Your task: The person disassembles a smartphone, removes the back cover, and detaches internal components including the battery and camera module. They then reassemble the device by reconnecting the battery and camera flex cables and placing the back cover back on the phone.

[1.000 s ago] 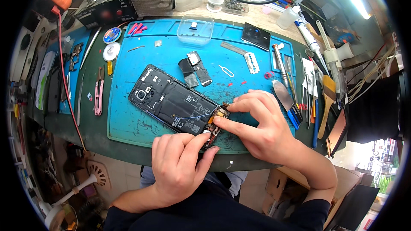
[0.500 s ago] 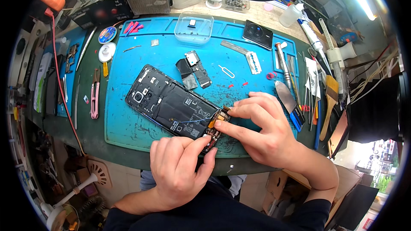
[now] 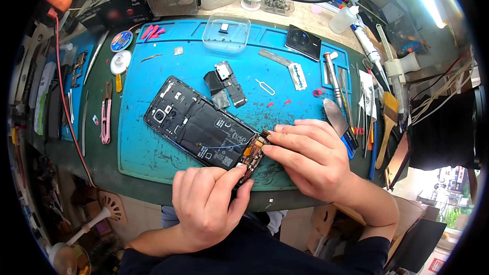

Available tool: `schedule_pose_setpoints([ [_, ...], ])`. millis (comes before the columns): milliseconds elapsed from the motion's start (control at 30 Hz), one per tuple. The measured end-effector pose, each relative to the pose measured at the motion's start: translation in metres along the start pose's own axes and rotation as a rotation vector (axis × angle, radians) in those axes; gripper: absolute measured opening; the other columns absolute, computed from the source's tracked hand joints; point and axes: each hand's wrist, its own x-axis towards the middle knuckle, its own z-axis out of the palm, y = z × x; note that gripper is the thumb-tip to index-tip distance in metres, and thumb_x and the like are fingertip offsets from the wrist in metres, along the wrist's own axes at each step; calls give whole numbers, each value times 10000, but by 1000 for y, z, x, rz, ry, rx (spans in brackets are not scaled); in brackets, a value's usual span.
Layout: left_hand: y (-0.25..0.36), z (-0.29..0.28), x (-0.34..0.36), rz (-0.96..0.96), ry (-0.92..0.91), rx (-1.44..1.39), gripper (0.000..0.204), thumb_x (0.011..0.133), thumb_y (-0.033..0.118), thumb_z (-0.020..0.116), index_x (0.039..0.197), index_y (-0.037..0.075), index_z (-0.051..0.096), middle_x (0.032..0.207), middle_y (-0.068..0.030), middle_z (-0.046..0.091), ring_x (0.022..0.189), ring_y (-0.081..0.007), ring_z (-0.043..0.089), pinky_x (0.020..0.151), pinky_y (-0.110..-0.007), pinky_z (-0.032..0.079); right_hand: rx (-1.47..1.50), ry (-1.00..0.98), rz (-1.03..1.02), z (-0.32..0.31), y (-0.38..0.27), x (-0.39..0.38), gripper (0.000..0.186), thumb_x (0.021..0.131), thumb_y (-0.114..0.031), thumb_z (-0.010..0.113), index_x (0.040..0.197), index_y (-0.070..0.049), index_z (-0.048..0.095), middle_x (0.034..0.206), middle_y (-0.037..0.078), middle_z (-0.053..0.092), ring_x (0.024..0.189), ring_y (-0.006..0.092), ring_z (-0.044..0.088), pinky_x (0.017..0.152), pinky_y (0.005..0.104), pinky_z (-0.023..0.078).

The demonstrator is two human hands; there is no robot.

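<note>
An opened black phone (image 3: 196, 125) lies slanted on the blue silicone mat (image 3: 153, 76), its camera end at upper left and a thin blue cable over its body. My left hand (image 3: 206, 198) has thumb and forefinger on the near corner of the small circuit board (image 3: 253, 154) at the phone's right end. My right hand (image 3: 313, 158) rests its fingertips on the far part of that board, near an orange flex piece. Above the phone lie removed black shielding parts (image 3: 226, 84), a SIM pin (image 3: 265, 86) and a razor blade (image 3: 296, 75).
A clear container (image 3: 224, 46) and another dark phone part (image 3: 302, 43) sit at the back. Knives, tweezers and a brush (image 3: 386, 122) line the right; pink pliers (image 3: 106, 122) and spools (image 3: 120, 61) lie left. Bottles (image 3: 342, 20) stand on the rear shelf.
The phone and both hands have shifted slightly left. My right forefinger has moved off the orange flex piece toward the board's far edge; my left hand keeps its grip on the near corner.
</note>
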Motion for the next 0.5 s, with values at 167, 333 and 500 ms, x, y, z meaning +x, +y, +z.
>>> schedule_pose_setpoints([
  [167, -2, 0, -1, 5, 7, 16, 270, 812, 149, 868, 1058, 81, 781, 864, -3, 622, 724, -211, 579, 656, -379, 388, -70, -10, -72, 3, 0, -2, 382, 810, -167, 692, 1171, -136, 811, 1181, 94, 730, 1091, 262, 711, 921, 425, 594],
  [333, -3, 0, 0, 12, -4, 12, 275, 811, 160, 872, 1059, 81, 785, 866, -4, 623, 722, -210, 577, 648, -375, 379, -65, 0, -64, 6, -1, -3, 386, 814, -177, 693, 1179, -131, 806, 1181, 105, 711, 1083, 272, 698, 907, 419, 590],
  [500, -3, 1, -2, 13, -1, 27, 275, 815, 174, 876, 1059, 82, 788, 869, -3, 621, 717, -210, 570, 642, -376, 374, -24, -11, -23, 6, -6, 0, 409, 786, -128, 733, 1187, -137, 814, 1168, 103, 707, 1073, 282, 704, 901, 427, 591],
])
